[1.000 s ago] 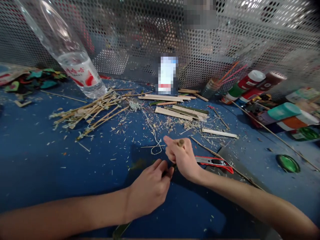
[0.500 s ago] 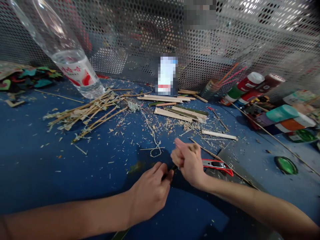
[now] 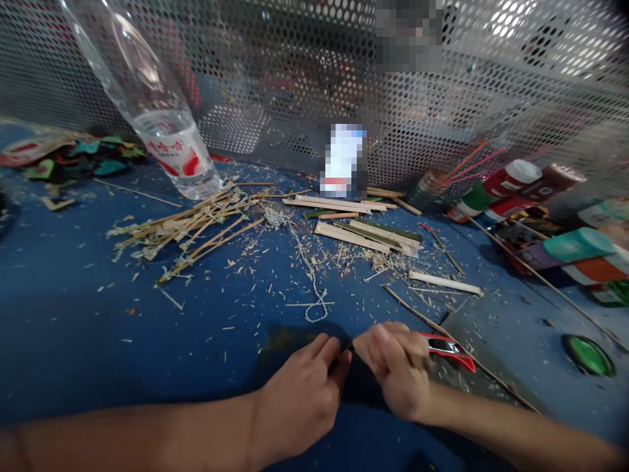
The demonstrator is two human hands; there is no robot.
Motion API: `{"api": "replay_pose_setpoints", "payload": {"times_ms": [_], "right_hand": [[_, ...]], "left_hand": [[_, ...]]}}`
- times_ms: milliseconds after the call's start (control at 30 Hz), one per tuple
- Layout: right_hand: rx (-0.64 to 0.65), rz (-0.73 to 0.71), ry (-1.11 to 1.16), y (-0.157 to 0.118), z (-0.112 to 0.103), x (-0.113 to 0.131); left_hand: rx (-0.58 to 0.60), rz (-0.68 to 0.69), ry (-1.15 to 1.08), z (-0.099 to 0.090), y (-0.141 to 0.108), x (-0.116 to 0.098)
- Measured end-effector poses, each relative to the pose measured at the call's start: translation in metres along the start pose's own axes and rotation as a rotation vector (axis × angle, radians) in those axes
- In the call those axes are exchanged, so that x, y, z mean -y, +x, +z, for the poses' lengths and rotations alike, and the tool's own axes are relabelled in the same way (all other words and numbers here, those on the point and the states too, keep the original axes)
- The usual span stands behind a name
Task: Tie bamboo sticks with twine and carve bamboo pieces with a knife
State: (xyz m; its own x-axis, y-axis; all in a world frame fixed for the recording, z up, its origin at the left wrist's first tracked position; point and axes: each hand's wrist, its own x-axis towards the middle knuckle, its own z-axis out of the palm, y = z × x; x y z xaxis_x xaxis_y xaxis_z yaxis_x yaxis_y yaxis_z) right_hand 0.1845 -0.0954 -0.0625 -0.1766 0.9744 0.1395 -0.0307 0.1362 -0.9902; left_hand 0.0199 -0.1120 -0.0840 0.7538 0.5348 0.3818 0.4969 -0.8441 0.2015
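Note:
Near the front of the blue table, my left hand (image 3: 307, 393) pinches a narrow dark piece (image 3: 350, 347), mostly hidden by the fingers. Close to its fingertips, on the right, my right hand (image 3: 396, 367) is closed in a fist. A brownish, handle-like end (image 3: 417, 349) shows at that fist; the rest is covered and blurred. Just beyond the right hand lies a red utility knife (image 3: 449, 349), beside a long thin stick (image 3: 422, 316). A twisted cord (image 3: 314, 288) ends in a loop ahead of my hands.
Split bamboo pieces (image 3: 351, 237), a bundle of sticks tied with string (image 3: 196, 226) and shavings lie ahead. A water bottle (image 3: 177, 151) stands left, a phone (image 3: 344, 157) against the perforated metal screen (image 3: 275, 78). Paint bottles (image 3: 501, 187) and a green lid (image 3: 588, 355) are right.
My right hand has come down and turned, its thumb side now nearer my left fingertips. My left hand keeps its pinch. The whole view has shifted slightly.

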Motion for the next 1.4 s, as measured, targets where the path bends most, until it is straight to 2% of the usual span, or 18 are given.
{"api": "replay_pose_setpoints", "payload": {"times_ms": [67,100,167,233,367,533,633,767,867,967,1400], "right_hand": [[-0.021,0.193,-0.018,0.021,0.010,0.006],[0.025,0.269,-0.021,0.030,0.014,0.009],[0.030,0.313,0.011,0.040,0.018,0.011],[-0.029,0.282,0.086,0.037,0.017,0.010],[-0.179,0.131,0.312,0.014,0.004,0.005],[-0.070,0.075,0.378,0.010,-0.005,0.011],[-0.072,0.027,0.391,0.016,-0.008,0.024],[-0.104,0.062,0.420,0.018,-0.011,0.034],[-0.121,0.141,0.449,0.018,-0.008,0.026],[-0.135,0.210,0.468,0.019,-0.005,0.016],[-0.139,0.177,0.443,0.019,-0.005,0.014]], "left_hand": [[0.014,-0.008,0.012,0.001,-0.001,0.000],[0.015,-0.017,0.015,0.001,-0.001,0.000],[0.013,-0.024,0.015,0.001,-0.003,0.000],[0.009,-0.030,0.011,0.000,-0.003,-0.001],[-0.005,-0.026,-0.010,-0.002,-0.001,-0.002],[-0.020,-0.039,-0.022,-0.004,0.004,-0.002],[0.004,-0.045,-0.010,-0.004,0.005,-0.003],[0.006,-0.049,-0.012,-0.002,0.004,-0.002],[-0.042,-0.029,-0.019,-0.001,0.002,-0.002],[-0.021,-0.024,-0.018,-0.002,0.002,-0.002],[-0.033,-0.024,-0.023,-0.002,0.002,-0.001]]}}
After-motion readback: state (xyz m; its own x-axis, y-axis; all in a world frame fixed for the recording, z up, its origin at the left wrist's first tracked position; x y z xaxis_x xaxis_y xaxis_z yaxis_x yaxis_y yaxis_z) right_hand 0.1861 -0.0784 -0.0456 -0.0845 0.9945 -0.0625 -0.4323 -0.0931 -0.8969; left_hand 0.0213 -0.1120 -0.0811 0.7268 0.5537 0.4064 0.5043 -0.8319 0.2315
